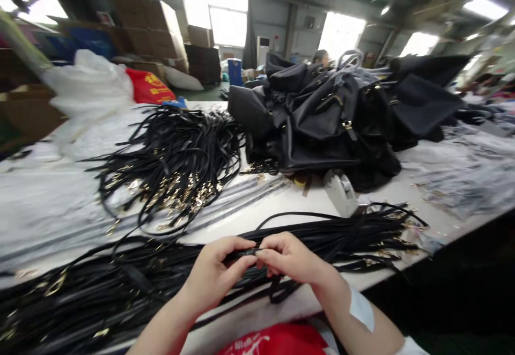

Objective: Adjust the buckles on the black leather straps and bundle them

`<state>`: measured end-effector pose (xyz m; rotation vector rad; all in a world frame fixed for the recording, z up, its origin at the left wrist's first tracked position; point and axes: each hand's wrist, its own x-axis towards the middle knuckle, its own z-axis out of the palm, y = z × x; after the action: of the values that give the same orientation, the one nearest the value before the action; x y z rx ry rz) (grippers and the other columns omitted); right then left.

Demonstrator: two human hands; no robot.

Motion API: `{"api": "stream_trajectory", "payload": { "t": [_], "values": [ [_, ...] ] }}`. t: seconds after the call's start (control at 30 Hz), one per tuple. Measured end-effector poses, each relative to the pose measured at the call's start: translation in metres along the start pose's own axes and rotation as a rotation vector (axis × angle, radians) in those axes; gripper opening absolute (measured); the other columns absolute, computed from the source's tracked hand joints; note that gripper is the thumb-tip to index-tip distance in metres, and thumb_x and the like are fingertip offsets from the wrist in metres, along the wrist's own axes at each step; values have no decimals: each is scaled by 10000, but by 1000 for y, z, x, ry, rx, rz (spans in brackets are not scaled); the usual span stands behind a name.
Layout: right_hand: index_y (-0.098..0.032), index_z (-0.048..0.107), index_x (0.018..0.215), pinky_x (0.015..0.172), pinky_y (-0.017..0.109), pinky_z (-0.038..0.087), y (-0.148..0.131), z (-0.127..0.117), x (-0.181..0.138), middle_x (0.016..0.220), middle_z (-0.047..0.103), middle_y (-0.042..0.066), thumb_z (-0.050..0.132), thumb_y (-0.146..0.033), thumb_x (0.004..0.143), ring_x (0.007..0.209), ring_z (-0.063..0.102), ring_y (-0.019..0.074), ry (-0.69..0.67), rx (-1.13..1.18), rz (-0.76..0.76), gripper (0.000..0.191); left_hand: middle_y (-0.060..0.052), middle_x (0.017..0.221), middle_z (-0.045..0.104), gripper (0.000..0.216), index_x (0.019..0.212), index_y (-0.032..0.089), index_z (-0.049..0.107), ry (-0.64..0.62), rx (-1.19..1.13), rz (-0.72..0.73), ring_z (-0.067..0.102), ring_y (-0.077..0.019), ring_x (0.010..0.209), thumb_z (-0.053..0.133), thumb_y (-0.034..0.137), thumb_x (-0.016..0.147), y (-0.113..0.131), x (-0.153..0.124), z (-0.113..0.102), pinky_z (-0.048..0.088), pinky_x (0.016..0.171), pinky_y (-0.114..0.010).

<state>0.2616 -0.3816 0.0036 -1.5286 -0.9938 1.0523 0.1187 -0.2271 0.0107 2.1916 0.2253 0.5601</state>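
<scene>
At the worktop's near edge, the left hand and right hand pinch a black strap fingertip to fingertip, equally close, its held part sideways; just beyond, a strap bundle parallels that edge, then black bags.

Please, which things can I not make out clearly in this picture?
All in the head view:
- Held black strap: the grip of the left hand and right hand hides part of it.
- Near strap pile: cut off by the left edge.
- Red cloth: cut off by the bottom edge.
- Far person: mostly hidden by black bags.
- Red bag: writing too small and blurred.
</scene>
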Motion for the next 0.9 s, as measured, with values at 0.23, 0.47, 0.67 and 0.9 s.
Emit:
{"api": "stream_trajectory", "payload": {
  "t": [0.23,0.47,0.67,0.9],
  "values": [
    [-220,714,918,760,303,505,6,-23,9,886,738,35,634,-348,879,815,665,203,83,-590,-151,157,-25,678,696,297,700,177,682,299,533,57,623,-160,640,545,318,923,-9,-24,-96,437,652,-285],
    [-256,731,1030,916,486,547,72,-53,47,1084,741,101,660,-548,808,1017,690,324,225,-894,-263,374,-116,999,718,204,977,152,740,15,845,-403,630,-297,1011,681,279,829,-68,-47,-140,477,917,-404],
    [-273,742,1035,970,407,561,65,-42,43,1161,730,86,616,-563,869,1075,692,276,118,-842,-314,357,-71,1041,728,231,984,199,738,-68,740,-440,650,-220,1039,521,274,964,-106,0,-107,479,963,-338],
    [-260,762,945,870,251,601,45,-27,27,1053,771,69,647,-487,872,987,740,228,56,-809,-369,265,-87,1134,675,266,1096,143,655,-29,686,-688,653,-215,1031,604,368,963,-153,85,-89,537,933,-446]
  ]
}}
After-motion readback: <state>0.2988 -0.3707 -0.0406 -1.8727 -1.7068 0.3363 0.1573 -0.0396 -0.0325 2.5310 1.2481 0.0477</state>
